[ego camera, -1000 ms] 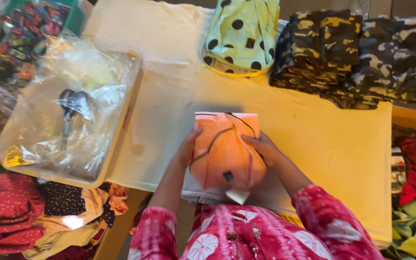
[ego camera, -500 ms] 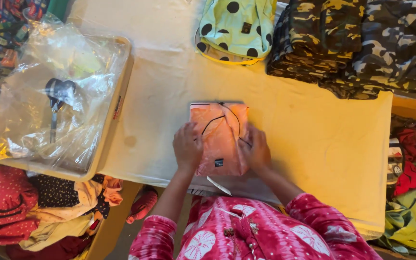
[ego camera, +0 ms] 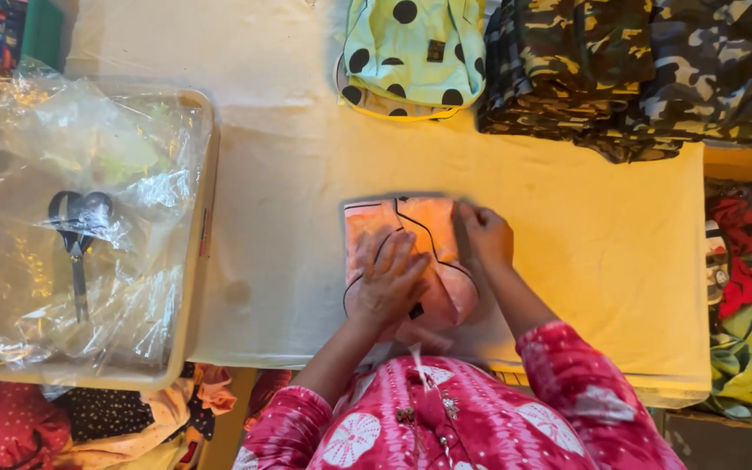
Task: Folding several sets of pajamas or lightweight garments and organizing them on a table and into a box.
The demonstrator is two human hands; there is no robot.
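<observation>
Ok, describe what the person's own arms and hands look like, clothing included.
Both arms wear bright pink sleeves patterned with white round, shell-like motifs; the left sleeve and the right sleeve end near the elbow, leaving the forearms bare. The left hand and right hand are bare: no gloves, and no rings or bangles can be made out.

Warm, yellowish indoor light falls evenly from overhead across the cream table cloth point(ego camera: 306, 174), leaving only soft, short shadows beneath the left hand point(ego camera: 391, 280) and right hand point(ego camera: 485, 235). Bright glare flashes off the crinkled clear plastic bags point(ego camera: 97, 174) at left, washing out detail there. Motion blur smears both hands and the orange garment point(ego camera: 428, 252), while the frame's corners darken and lose sharpness.
</observation>
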